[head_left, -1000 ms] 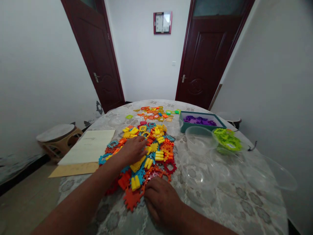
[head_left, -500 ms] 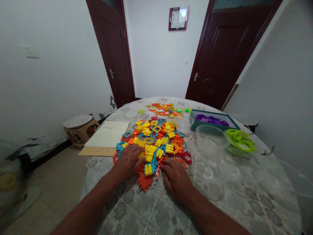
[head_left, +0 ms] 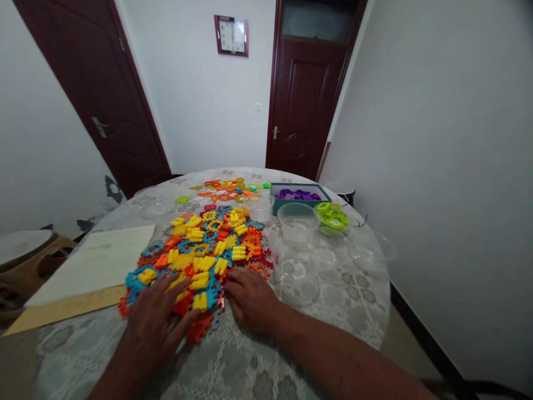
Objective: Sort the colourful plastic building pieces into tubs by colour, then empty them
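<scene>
A heaped pile of plastic gear pieces (head_left: 204, 264) in yellow, orange, blue and red lies on the patterned tablecloth. My left hand (head_left: 156, 316) rests on the pile's lower left side, open, its thumb and fingers apart over orange and yellow pieces. At the lower right edge of the heap is my right hand (head_left: 252, 297), its fingers curled together against red pieces. Whatever its fingertips may hold is hidden. A short yellow double-barrel piece (head_left: 200, 301) lies between the two hands, near an orange gear (head_left: 200, 329).
Behind the pile lies a smaller scatter of orange and yellow pieces (head_left: 222, 190). A teal box (head_left: 302, 209) holds purple pieces. Several clear plastic bowls (head_left: 297, 222) stand at right, one with lime-green pieces (head_left: 332, 215). Pale paper (head_left: 95, 261) lies at left; a stool (head_left: 29, 250) stands beyond.
The camera view has swung right, so the table appears further left. My left hand's fingers have lifted and spread more. My right hand stays at the pile's lower right edge.
</scene>
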{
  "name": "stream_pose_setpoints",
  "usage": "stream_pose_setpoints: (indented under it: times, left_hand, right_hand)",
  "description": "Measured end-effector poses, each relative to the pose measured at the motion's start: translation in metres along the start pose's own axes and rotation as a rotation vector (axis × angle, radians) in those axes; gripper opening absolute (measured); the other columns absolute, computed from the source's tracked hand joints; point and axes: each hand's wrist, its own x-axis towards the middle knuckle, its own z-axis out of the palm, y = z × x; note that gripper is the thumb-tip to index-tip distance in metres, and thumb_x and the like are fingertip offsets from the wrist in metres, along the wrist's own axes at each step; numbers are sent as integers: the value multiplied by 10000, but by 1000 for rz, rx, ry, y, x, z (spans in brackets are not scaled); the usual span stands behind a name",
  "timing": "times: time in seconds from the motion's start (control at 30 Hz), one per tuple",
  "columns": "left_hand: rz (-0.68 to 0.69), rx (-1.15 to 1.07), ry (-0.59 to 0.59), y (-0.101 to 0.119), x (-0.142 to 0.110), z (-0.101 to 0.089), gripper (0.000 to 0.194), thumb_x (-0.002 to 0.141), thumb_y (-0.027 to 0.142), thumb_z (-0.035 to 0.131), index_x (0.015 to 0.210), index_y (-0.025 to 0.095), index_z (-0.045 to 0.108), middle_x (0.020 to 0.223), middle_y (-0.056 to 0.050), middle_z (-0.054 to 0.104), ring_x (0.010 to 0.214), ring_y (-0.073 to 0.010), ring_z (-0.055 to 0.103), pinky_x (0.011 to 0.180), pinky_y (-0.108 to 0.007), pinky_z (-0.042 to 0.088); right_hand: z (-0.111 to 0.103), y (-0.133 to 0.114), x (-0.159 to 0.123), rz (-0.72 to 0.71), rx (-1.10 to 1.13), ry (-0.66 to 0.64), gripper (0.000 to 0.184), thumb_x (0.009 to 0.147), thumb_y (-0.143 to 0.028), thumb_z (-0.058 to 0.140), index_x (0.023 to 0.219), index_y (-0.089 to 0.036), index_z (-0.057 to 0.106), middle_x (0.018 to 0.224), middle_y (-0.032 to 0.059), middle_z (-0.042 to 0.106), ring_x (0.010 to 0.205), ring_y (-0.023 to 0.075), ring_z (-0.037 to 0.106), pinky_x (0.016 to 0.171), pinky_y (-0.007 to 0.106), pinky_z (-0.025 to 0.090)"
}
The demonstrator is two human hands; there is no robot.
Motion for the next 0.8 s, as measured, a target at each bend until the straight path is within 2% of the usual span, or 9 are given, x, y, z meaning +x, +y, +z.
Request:
stream_pose_setpoints:
  times: [0.1, 0.17, 0.27, 0.33, 0.43, 0.5, 0.6, 0.7, 0.8]
  left_hand:
    - [25, 59, -10, 17, -5, 4, 564, 937, 509, 642, 1451, 293, 558, 1538, -161, 557, 1437, -413, 494, 1184, -651, 378]
    - [37, 108, -24, 24, -7, 9, 638, 898, 590, 651, 1442, 265, 578, 1535, -185, 556, 1428, -452, 487, 1188, -692, 332]
    - [14, 154, -56, 24, -8, 16, 706, 866, 676, 630, 1405, 220, 626, 1535, -209, 553, 1456, -477, 445, 1216, -700, 268]
    - [1, 157, -69, 21, -9, 19, 678, 881, 675, 598, 1373, 211, 645, 1535, -211, 553, 1490, -468, 409, 1233, -676, 258]
    - [10, 132, -52, 16, -9, 20, 606, 903, 621, 579, 1342, 209, 648, 1516, -217, 568, 1496, -465, 410, 1232, -672, 278]
    - [16, 108, -32, 14, -10, 21, 561, 910, 562, 595, 1346, 211, 637, 1502, -226, 580, 1490, -473, 424, 1221, -684, 300]
    - [7, 62, -2, 15, -11, 22, 581, 903, 521, 622, 1434, 287, 586, 1548, -173, 567, 1484, -479, 443, 1218, -712, 302]
    - [18, 14, 34, 16, -11, 27, 788, 837, 588, 672, 1580, 450, 451, 1638, -46, 508, 1483, -491, 447, 1229, -747, 280]
    - [41, -10, 36, 13, -14, 33, 987, 773, 618, 726, 1655, 533, 290, 1687, 28, 443, 1501, -506, 420, 1228, -768, 278]
  right_hand:
    - [-17, -6, 0, 0, -21, 6, 269, 957, -200, 630, 1218, -191, 690, 1383, 135, 667, 1298, 267, 588, 1119, 435, 494]
    - [-39, -10, 0, 5, -23, 52, 275, 958, -199, 631, 1225, -184, 695, 1375, 137, 675, 1285, 262, 598, 1113, 432, 502]
    - [-88, -7, 0, 41, -33, 196, 250, 1000, -189, 586, 1217, -177, 709, 1295, 130, 716, 1236, 237, 628, 1107, 411, 511]
    - [-129, 9, -2, 91, -103, 291, 245, 1017, -179, 556, 1197, -180, 722, 1264, 126, 734, 1217, 233, 642, 1104, 412, 515]
    - [-196, 60, -10, 208, -330, 295, 287, 1018, -180, 541, 1238, -176, 726, 1245, 132, 747, 1211, 262, 650, 1142, 475, 479]
    - [-238, 107, -20, 395, -493, 222, 307, 1014, -181, 532, 1236, -162, 743, 1255, 137, 747, 1220, 271, 652, 1156, 457, 460]
    - [-285, 175, -37, 836, -666, -91, 387, 1014, -177, 529, 1344, -201, 729, 1379, 138, 713, 1271, 253, 647, 1139, 354, 448]
    - [-308, 223, -54, 986, -674, -232, 367, 927, -118, 610, 1232, -190, 801, 1309, 163, 750, 1203, 281, 698, 1072, 359, 490]
    - [-310, 248, -67, 1022, -640, -309, 339, 865, -96, 655, 1133, -189, 841, 1250, 156, 775, 1167, 286, 718, 1041, 355, 507]
